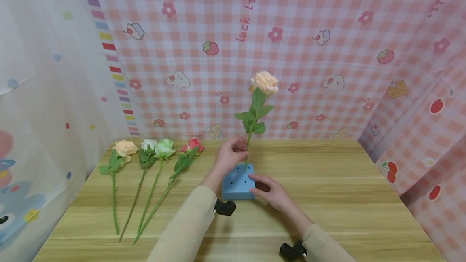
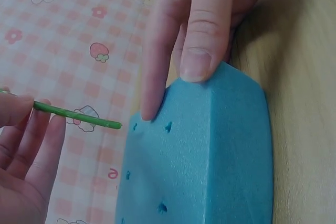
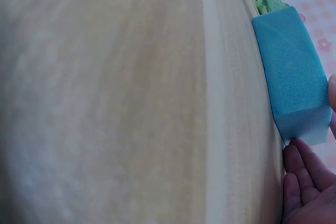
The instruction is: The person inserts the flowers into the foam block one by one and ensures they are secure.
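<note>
My left hand pinches the green stem of a peach rose between thumb and fingers. The rose stands nearly upright, bloom on top. Below it on the table lies a blue foam block with several small holes in its top. In the left wrist view the stem's cut end points at the block's top near the holes, a small gap short of it. My right hand holds the block at its right side, thumb and forefinger on its edge and top, other fingers low against its side.
Several roses lie in a row on the left of the wooden table: a peach one, a white one, a green one and a red one. A checked pink cloth hangs behind the table.
</note>
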The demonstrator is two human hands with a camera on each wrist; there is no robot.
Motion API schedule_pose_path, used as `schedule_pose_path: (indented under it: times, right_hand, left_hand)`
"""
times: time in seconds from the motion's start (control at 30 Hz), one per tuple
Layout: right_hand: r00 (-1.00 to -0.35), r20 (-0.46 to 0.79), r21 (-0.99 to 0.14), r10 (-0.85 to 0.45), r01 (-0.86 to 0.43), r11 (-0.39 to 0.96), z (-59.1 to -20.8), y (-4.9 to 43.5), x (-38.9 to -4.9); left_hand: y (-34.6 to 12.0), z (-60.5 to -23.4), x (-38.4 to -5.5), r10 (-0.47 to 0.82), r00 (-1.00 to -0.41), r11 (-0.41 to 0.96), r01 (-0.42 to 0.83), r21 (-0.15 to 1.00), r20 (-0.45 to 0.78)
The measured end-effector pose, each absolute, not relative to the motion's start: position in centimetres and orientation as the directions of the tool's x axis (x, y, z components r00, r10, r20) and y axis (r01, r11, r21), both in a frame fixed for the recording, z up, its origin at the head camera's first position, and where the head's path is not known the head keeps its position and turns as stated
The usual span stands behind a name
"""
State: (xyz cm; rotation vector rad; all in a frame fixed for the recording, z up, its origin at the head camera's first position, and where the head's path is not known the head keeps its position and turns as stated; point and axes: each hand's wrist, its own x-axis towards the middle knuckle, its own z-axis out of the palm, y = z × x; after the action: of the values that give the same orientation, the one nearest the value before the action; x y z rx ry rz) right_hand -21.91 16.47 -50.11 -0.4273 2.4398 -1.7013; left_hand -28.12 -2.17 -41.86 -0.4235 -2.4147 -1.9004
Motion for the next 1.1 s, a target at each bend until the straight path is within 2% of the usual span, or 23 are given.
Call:
schedule_pose_path:
  times: [0.13,0.37,0.57,0.77,1.0,1.1]
  right_hand:
    - [-0.95,0.043,-0.932,-0.308,-0.149,0.331,-50.0,16.5,-21.9]
    - [-0.95,0.046,-0.935,-0.308,-0.149,0.322,-49.9,16.3,-21.9]
    - [-0.953,0.048,-0.935,-0.298,-0.148,0.323,-50.0,16.2,-21.8]
    - [-0.95,0.056,-0.936,-0.307,-0.156,0.314,-47.4,15.9,-20.5]
    - [-0.951,0.068,-0.933,-0.303,-0.169,0.319,-50.2,16.5,-22.0]
    - [-0.949,0.07,-0.931,-0.308,-0.173,0.321,-50.2,16.5,-21.9]
  left_hand:
    - [-1.8,-42.0,-28.4,0.184,-0.957,0.207,0.26,0.943,0.223]
    - [-1.5,-42.7,-28.8,0.181,-0.939,0.275,0.334,0.902,0.292]
    - [-1.3,-42.9,-28.9,0.155,-0.942,0.3,0.331,0.895,0.296]
    - [-1.0,-43.1,-28.8,0.133,-0.944,0.327,0.33,0.886,0.303]
    - [-0.8,-43.4,-28.7,0.152,-0.933,0.367,0.359,0.858,0.326]
    - [-0.8,-43.7,-28.6,0.166,-0.936,0.379,0.35,0.856,0.309]
